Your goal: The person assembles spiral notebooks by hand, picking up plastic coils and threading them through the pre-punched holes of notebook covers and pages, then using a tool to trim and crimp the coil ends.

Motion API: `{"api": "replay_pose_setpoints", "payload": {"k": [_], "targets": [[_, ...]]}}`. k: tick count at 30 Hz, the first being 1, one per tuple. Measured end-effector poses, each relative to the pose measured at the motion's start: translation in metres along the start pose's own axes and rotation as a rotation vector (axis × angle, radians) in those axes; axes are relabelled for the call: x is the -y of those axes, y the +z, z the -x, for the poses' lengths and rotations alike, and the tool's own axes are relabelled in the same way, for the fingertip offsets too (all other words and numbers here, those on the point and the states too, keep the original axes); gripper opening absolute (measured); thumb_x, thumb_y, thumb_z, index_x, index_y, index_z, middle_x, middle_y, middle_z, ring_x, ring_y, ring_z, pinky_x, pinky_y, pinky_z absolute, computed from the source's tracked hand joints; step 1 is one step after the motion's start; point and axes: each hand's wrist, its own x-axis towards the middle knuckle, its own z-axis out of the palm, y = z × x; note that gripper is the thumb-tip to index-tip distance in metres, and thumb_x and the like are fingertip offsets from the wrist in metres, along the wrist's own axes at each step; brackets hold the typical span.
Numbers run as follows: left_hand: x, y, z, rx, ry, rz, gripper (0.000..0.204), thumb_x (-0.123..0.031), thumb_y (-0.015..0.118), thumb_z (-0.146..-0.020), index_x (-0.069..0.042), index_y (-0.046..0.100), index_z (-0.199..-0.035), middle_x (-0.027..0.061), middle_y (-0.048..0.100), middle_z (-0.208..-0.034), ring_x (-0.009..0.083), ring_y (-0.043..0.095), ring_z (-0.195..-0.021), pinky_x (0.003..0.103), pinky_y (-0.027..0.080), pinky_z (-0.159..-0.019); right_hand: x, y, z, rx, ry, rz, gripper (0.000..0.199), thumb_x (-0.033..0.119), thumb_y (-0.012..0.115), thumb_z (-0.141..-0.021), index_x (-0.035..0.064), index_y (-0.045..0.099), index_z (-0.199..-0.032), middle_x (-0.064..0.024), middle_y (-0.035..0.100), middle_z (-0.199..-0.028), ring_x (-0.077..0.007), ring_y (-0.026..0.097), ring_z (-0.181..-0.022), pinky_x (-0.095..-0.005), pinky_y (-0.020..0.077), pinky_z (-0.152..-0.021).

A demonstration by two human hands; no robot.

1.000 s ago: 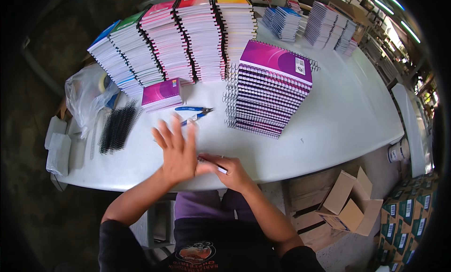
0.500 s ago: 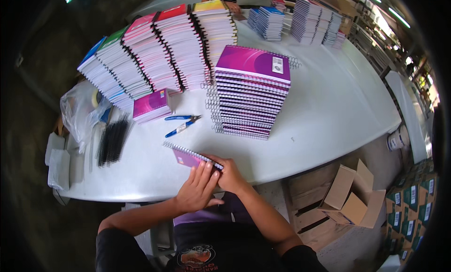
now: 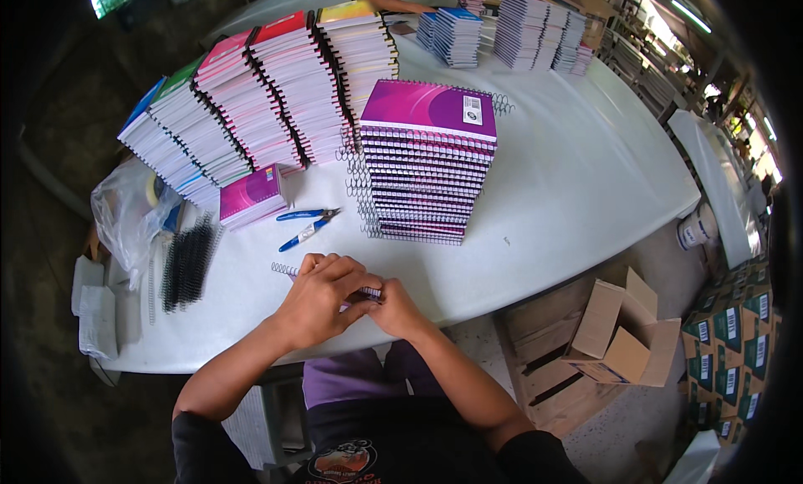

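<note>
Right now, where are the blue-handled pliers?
In the head view, the pliers lie left of centre on the white table, beyond the left hand, between the short purple stack and the tall purple stack.

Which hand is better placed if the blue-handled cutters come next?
Probably the left hand: it's nearer the blue-handled cutters, which lie just beyond it. The right hand is farther away.

Far beyond and right of the right hand (image 3: 397, 311), tube lights (image 3: 691, 15) glare; the table (image 3: 577, 183) gleams nearby, softly shadowed; dark, curving distortion rings the view.
</note>
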Motion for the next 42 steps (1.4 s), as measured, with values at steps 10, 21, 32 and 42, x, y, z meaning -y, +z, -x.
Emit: {"api": "replay_pose_setpoints", "payload": {"k": [10,21,32,42], "targets": [[0.000,0.012,-0.005,-0.112,0.202,-0.294,0.017,-0.015,0.070,-0.069,-0.012,0.064,-0.084,0.0014,0.062,-0.087,0.0172,0.057,-0.081,0.035,0.035,-0.078,-0.006,-0.005,-0.004,0.047,-0.022,0.297,0.017,0.000,0.055,-0.076,-0.0015,0.060,-0.093,-0.0186,0.064,-0.089,-0.0339,0.062,-0.082,-0.0355,0.0485,-0.071],[-0.020,0.006,-0.004,-0.095,-0.039,-0.130,0.020,-0.019,0.075,-0.063,-0.011,0.062,-0.076,0.0010,0.057,-0.079,0.0201,0.056,-0.083,0.035,0.036,-0.080,0.004,-0.005,0.006,0.084,-0.040,0.253,0.017,0.003,0.058,-0.079,-0.0016,0.057,-0.096,-0.0164,0.063,-0.085,-0.0213,0.061,-0.078,-0.0329,0.0467,-0.070],[-0.030,-0.116,-0.102,-0.847,0.388,-0.522,0.034,-0.006,0.068,-0.069,-0.009,0.061,-0.102,0.0086,0.061,-0.107,0.0263,0.057,-0.099,0.036,0.045,-0.081,0.200,-0.107,-0.014,-0.538,-1.043,0.705,0.022,-0.002,0.056,-0.074,0.0031,0.062,-0.094,-0.0136,0.060,-0.109,-0.0308,0.051,-0.110,-0.0395,0.0360,-0.098],[0.025,-0.020,-0.144,-1.132,-0.082,0.628,0.023,-0.022,0.061,-0.088,0.001,0.060,-0.086,0.0049,0.059,-0.074,0.0103,0.053,-0.068,0.024,0.044,-0.065,0.124,-0.102,-0.060,-0.917,-0.719,0.324,0.048,0.025,0.041,-0.096,-0.0075,0.038,-0.130,-0.0232,0.054,-0.122,-0.0299,0.048,-0.118,-0.0338,0.0350,-0.099]]}}
